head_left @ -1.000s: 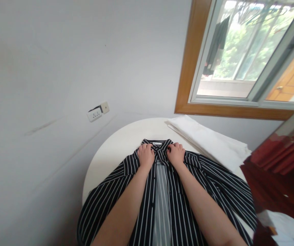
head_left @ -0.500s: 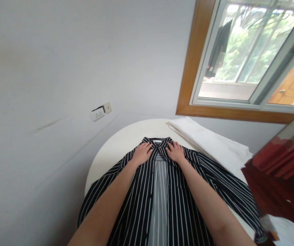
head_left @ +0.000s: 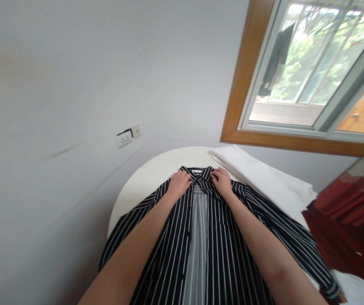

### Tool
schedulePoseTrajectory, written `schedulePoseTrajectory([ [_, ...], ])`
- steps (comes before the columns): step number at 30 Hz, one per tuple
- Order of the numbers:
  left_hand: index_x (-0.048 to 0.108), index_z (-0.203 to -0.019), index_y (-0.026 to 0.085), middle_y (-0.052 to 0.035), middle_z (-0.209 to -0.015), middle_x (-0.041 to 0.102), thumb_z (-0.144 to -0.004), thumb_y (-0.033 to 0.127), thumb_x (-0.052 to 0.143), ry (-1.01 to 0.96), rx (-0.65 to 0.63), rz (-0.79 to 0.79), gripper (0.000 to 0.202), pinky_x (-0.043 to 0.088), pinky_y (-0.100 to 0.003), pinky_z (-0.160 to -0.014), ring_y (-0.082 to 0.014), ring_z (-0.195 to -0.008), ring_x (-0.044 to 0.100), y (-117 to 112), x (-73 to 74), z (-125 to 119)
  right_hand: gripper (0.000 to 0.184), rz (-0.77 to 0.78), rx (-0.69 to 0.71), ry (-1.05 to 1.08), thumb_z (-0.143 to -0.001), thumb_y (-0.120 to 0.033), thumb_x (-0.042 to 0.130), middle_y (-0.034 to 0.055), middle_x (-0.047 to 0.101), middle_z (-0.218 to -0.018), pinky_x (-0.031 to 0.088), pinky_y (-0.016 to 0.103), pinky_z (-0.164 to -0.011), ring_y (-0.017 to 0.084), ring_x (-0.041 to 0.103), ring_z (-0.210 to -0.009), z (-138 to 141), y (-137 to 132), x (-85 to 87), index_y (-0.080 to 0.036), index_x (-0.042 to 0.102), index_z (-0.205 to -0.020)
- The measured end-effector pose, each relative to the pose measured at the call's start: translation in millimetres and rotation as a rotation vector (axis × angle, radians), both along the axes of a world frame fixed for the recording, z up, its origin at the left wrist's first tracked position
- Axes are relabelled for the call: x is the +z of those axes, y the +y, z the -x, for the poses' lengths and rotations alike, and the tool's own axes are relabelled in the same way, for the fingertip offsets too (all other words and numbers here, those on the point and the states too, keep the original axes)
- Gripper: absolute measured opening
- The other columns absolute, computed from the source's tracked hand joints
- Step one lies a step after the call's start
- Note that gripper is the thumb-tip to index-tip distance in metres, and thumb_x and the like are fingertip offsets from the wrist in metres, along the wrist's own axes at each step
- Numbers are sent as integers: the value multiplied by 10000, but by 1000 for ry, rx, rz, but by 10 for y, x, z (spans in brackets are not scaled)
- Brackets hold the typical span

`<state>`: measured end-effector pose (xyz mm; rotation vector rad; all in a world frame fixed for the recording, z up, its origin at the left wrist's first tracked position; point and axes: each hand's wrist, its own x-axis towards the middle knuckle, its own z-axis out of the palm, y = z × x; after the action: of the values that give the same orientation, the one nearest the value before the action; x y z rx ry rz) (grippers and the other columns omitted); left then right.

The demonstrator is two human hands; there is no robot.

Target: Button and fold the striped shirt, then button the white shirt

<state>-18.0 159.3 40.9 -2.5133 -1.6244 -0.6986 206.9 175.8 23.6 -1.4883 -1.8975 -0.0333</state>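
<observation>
A black shirt with white stripes [head_left: 223, 250] lies spread on the round white table [head_left: 147, 173], its front unbuttoned and parted down the middle. The collar [head_left: 206, 173] faces the far side, with a pale label inside it. My left hand [head_left: 179, 184] rests at the left side of the collar, fingers curled onto the cloth. At the collar's right side, my right hand [head_left: 222, 182] is closed with bent fingers pinching the fabric. One sleeve [head_left: 290, 226] stretches out to the right and hangs past the table edge; my left forearm partly covers the other.
Folded white cloth [head_left: 261, 173] lies on the table at the right rear. Behind are a wall with a socket [head_left: 125, 139] and a wood-framed window [head_left: 296, 137]. Red fabric [head_left: 350, 199] hangs at the right, with something white [head_left: 356, 288] below it.
My fingers were laid flatter on the collar and have now curled in to grip it. The collar has shifted slightly, and the view has turned a little to the left.
</observation>
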Motion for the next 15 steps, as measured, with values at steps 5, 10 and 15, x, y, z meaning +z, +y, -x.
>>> schedulePoseTrajectory([
  [5,664,-809,190,-58,-857,628,-799,118,490,-75,-19,116,188,415,-302,-862,-186,-895,561,-176,36,-51,221,110,120,-34,-838,-159,486,68,642,-943,386,300,-887,182,552,-934,76,-343,219,-195,688,-920],
  [10,680,-791,181,-61,-834,639,-803,165,520,-84,22,185,161,429,-303,-850,-184,-863,578,-332,-21,-59,208,263,78,-79,-781,-108,530,80,642,-906,415,266,-822,180,583,-871,122,-639,198,-162,670,-924],
  [15,654,-788,162,-92,-872,606,-810,258,576,-61,165,126,126,432,-321,-825,-209,-882,567,-457,-97,-218,226,308,-49,-125,-805,-264,588,135,600,-989,439,295,-760,207,600,-841,273,-765,147,-140,631,-989],
])
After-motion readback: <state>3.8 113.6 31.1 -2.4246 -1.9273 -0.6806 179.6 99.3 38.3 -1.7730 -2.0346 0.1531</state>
